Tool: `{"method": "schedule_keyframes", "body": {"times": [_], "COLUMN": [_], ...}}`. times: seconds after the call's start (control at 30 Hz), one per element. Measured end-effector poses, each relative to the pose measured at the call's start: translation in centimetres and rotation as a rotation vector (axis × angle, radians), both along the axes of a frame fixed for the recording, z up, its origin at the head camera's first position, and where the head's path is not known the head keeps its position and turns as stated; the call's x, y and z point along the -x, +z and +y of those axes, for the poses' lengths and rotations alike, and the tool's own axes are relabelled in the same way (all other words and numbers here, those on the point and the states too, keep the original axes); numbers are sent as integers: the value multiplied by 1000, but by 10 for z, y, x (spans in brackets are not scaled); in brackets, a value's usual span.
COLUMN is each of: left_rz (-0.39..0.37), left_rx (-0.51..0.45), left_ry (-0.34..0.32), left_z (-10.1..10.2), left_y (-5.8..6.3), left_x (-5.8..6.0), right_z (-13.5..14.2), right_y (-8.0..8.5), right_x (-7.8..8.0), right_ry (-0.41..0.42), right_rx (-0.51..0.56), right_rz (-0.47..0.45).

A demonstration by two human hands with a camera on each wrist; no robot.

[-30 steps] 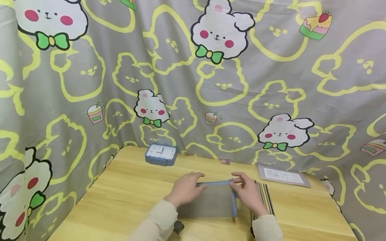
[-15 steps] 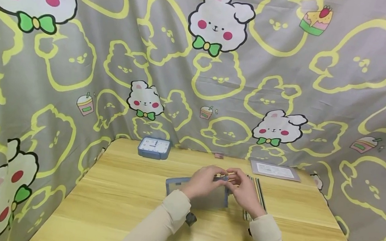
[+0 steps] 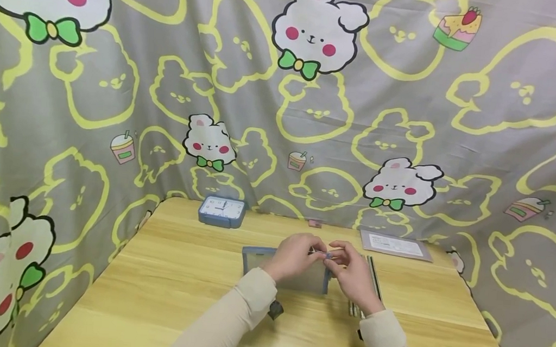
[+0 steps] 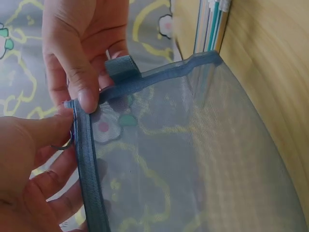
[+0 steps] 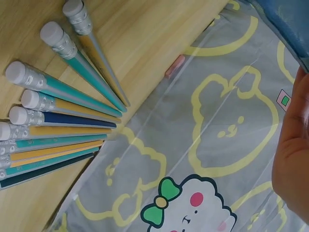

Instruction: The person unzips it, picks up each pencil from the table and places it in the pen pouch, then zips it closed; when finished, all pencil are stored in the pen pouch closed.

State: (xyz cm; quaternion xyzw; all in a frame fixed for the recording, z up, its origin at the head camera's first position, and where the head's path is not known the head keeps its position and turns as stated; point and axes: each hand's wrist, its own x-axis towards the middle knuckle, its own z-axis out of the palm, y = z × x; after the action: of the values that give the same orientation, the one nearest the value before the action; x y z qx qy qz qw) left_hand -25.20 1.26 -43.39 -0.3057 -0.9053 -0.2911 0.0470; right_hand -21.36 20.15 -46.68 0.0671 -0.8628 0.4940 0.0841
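A see-through mesh zipper pouch (image 3: 306,283) with blue edging stands tilted above the wooden table, held at its upper right corner. My left hand (image 3: 296,256) reaches across its top edge and pinches the zipper at that corner, where a small ring shows in the left wrist view. My right hand (image 3: 351,272) pinches the same corner between thumb and fingers, close to the blue fabric side tab (image 4: 123,69). The pouch's mesh front (image 4: 145,159) fills much of the left wrist view. Only part of my right hand (image 5: 292,150) shows at the right wrist view's edge.
Several eraser-tipped pencils (image 5: 87,130) lie side by side on the table, beneath and beside my right forearm. A blue clock (image 3: 222,211) stands at the back left. At the back right lies a flat labelled packet (image 3: 395,245); a small pink block (image 3: 315,224) sits at the back edge.
My left hand has moved right along the pouch's top edge to meet my right hand at the corner. The head view has shifted slightly, and the pouch's left end has come into sight.
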Motion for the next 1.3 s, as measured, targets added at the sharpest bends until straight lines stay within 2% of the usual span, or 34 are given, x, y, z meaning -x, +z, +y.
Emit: {"method": "schedule_keyframes", "body": {"times": [0.23,0.47,0.67,0.9,1.13,1.3], "left_rz": [115,290,384,430,464,440], "left_rx": [12,220,244,212,207,229], "left_ry": [-4,-23,-52,-21,27,88], "left_z": [-5,-30,-53,-91,-134,-158], "left_y": [5,2,-6,-10,-17,-19], "left_x": [-3,-7,-12,-12,-10,-9], "right_z": [1,0,1,15,22,27], "right_y": [2,-4,-12,-11,-14,-15], "right_x": [-3,-3,-5,-9,-4,-4], "right_ry": [-18,-16,-39,-77,-91,-113], "right_rx": [8,-75,-132,-149,-126,-82], "right_rz": [-12,32,63,35,29,-23]}}
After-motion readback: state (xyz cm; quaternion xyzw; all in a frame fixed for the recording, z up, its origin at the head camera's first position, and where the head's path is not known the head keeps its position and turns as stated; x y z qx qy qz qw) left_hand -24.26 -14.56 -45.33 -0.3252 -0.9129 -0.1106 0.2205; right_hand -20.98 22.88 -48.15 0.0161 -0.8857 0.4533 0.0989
